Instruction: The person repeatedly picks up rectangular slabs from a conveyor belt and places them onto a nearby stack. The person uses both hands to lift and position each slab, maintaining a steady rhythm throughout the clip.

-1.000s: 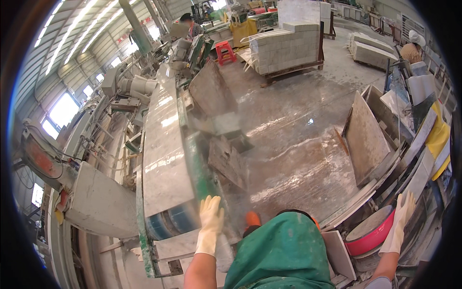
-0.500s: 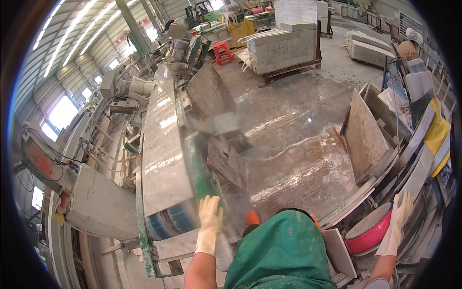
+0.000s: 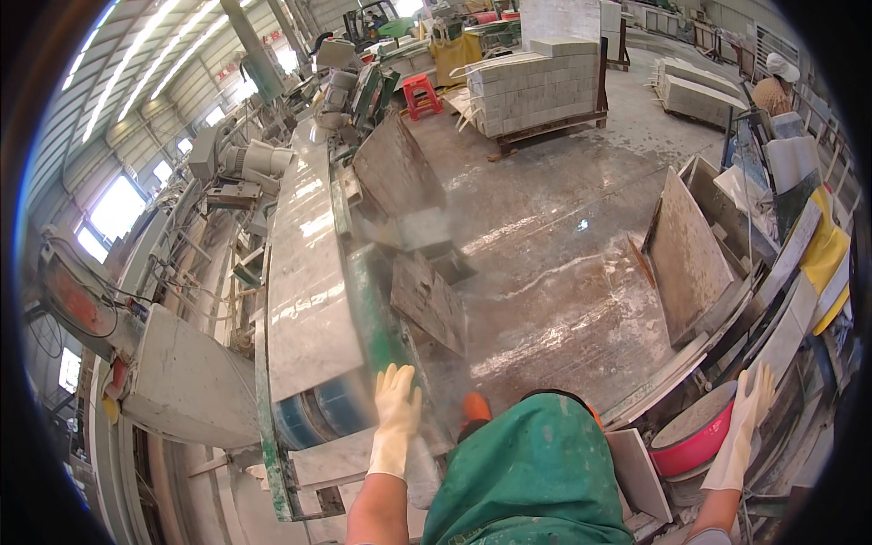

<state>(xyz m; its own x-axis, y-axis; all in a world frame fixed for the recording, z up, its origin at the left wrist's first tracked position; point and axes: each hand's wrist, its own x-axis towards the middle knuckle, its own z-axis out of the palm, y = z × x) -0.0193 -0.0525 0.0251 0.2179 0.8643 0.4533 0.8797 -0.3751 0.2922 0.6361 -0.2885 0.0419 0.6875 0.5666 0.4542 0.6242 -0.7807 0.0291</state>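
My left hand (image 3: 396, 411), in a cream rubber glove, is open with fingers extended, beside the green side of a long roller machine. It holds nothing; whether it touches the machine's edge I cannot tell. On the machine lies a long, wet, pale stone slab (image 3: 309, 318), its near end just short of the blue rollers (image 3: 322, 418). My right hand (image 3: 747, 420), gloved alike, is open and spread beside a round pink tub (image 3: 695, 440) with a grey top. Nothing is in it. A green apron (image 3: 527, 472) covers my front.
Leaning stone boards (image 3: 683, 263) and scrap strips crowd the right side. A stained board (image 3: 429, 304) leans by the machine. Beyond the wet floor (image 3: 545, 272) stand a pallet of stacked pale blocks (image 3: 536, 100) and a red stool (image 3: 421, 97). A grey machine housing (image 3: 191, 386) stands left.
The slab's near end has slid slightly away from me, baring a little more of the blue rollers. My hands have shifted only a touch and remain open.
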